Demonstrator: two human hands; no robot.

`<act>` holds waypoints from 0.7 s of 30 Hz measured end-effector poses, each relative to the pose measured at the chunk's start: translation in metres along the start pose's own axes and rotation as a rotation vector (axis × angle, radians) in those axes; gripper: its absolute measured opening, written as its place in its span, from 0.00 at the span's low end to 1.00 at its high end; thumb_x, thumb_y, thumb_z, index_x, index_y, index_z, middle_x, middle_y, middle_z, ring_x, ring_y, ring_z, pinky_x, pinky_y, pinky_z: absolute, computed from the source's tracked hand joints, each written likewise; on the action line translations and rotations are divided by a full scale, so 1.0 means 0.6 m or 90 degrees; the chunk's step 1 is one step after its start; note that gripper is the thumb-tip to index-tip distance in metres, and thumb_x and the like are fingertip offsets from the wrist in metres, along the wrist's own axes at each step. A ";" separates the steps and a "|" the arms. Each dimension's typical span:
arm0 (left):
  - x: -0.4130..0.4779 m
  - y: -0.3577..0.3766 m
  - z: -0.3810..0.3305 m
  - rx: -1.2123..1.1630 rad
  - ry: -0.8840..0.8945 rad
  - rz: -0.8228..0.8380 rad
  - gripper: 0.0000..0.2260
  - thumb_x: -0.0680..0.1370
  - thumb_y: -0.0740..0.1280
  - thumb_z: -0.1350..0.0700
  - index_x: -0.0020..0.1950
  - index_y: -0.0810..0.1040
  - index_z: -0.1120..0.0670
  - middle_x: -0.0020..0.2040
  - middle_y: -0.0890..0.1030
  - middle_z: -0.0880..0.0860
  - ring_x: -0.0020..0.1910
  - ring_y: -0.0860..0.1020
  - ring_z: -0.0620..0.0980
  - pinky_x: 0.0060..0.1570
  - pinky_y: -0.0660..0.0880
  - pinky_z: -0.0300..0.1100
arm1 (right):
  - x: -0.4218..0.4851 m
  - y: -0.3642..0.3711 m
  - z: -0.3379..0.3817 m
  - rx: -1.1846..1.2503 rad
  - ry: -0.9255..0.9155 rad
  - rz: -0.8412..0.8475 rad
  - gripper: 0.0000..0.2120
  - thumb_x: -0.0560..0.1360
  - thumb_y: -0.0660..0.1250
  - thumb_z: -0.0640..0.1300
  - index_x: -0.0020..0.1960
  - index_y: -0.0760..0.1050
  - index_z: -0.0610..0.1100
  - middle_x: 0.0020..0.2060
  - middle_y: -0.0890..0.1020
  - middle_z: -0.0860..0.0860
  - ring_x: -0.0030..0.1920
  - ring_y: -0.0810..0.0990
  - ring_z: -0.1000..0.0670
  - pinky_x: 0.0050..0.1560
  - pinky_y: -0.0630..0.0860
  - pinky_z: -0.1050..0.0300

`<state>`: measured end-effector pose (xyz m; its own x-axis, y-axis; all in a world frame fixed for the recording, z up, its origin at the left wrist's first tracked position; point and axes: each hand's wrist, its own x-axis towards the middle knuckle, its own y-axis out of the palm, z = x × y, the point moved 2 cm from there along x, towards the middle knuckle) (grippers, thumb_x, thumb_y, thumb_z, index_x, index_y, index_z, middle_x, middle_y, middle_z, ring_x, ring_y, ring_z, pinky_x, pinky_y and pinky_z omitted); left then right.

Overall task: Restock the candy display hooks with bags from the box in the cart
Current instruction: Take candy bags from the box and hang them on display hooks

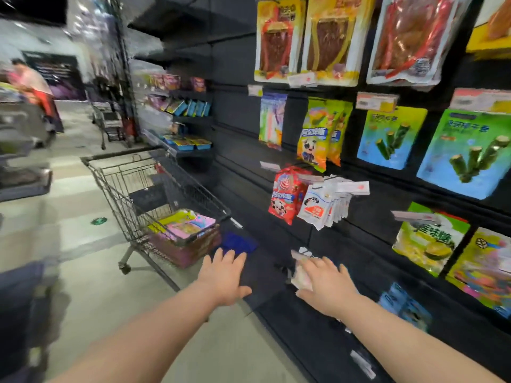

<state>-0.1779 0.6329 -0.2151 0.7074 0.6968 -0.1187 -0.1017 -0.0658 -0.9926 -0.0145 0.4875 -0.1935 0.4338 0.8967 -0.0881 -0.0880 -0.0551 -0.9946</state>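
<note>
Left hand [225, 275]: open, fingers spread, palm down, holding nothing, near the cart [132, 186] rim's near corner. Right hand [327, 286]: fingers nearly straight over a pale bag [300, 276] at the display's [318, 239] lower edge; blur, cannot tell if it clasps. Bag's long axis runs roughly up-down. Box [188, 251] with bags sits in the cart.

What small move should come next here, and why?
Probably the left hand reaches into the box in the cart for one of its bags: it is open, empty and aimed that way, while the right hand rests on a pale bag low on the display.
</note>
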 end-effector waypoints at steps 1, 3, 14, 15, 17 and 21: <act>0.002 0.000 0.029 -0.005 -0.011 -0.004 0.39 0.76 0.60 0.36 0.79 0.47 0.50 0.80 0.52 0.54 0.78 0.49 0.59 0.73 0.52 0.58 | 0.017 0.002 0.027 -0.001 -0.014 0.001 0.32 0.76 0.61 0.58 0.76 0.55 0.53 0.75 0.60 0.52 0.76 0.56 0.45 0.72 0.54 0.42; 0.003 0.000 0.078 -0.015 -0.031 -0.012 0.38 0.76 0.60 0.36 0.79 0.48 0.50 0.79 0.53 0.54 0.78 0.50 0.59 0.73 0.53 0.57 | 0.050 0.008 0.075 0.002 -0.041 0.010 0.32 0.76 0.61 0.58 0.76 0.55 0.52 0.76 0.59 0.52 0.77 0.54 0.45 0.74 0.54 0.43; 0.044 0.029 0.246 -0.031 -0.128 0.021 0.38 0.76 0.61 0.37 0.79 0.49 0.51 0.79 0.54 0.55 0.78 0.52 0.59 0.74 0.55 0.56 | 0.227 0.025 0.223 -0.021 -0.147 0.072 0.32 0.77 0.61 0.56 0.76 0.54 0.51 0.76 0.60 0.50 0.77 0.53 0.43 0.74 0.50 0.38; 0.053 0.030 0.261 -0.027 -0.140 0.022 0.38 0.76 0.61 0.37 0.79 0.49 0.51 0.79 0.54 0.55 0.78 0.52 0.59 0.73 0.55 0.56 | 0.250 0.025 0.233 -0.018 -0.160 0.074 0.32 0.77 0.61 0.56 0.77 0.54 0.51 0.76 0.60 0.50 0.77 0.53 0.43 0.74 0.50 0.37; 0.077 0.030 0.289 -0.021 -0.161 0.021 0.38 0.76 0.61 0.37 0.79 0.49 0.51 0.79 0.56 0.56 0.77 0.53 0.59 0.73 0.56 0.57 | 0.297 0.024 0.251 -0.014 -0.185 0.077 0.32 0.77 0.62 0.56 0.77 0.54 0.51 0.76 0.60 0.50 0.77 0.53 0.43 0.74 0.50 0.38; 0.143 0.019 0.337 0.000 -0.204 0.023 0.37 0.76 0.61 0.38 0.79 0.50 0.52 0.78 0.57 0.56 0.77 0.54 0.58 0.71 0.57 0.55 | 0.398 0.020 0.272 -0.007 -0.227 0.099 0.32 0.77 0.62 0.55 0.77 0.54 0.52 0.76 0.60 0.50 0.77 0.53 0.44 0.74 0.49 0.38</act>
<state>-0.2600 0.8361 -0.2314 0.4477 0.8831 -0.1403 -0.1228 -0.0947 -0.9879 -0.0584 0.7729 -0.2175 0.0771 0.9737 -0.2145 -0.1175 -0.2047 -0.9717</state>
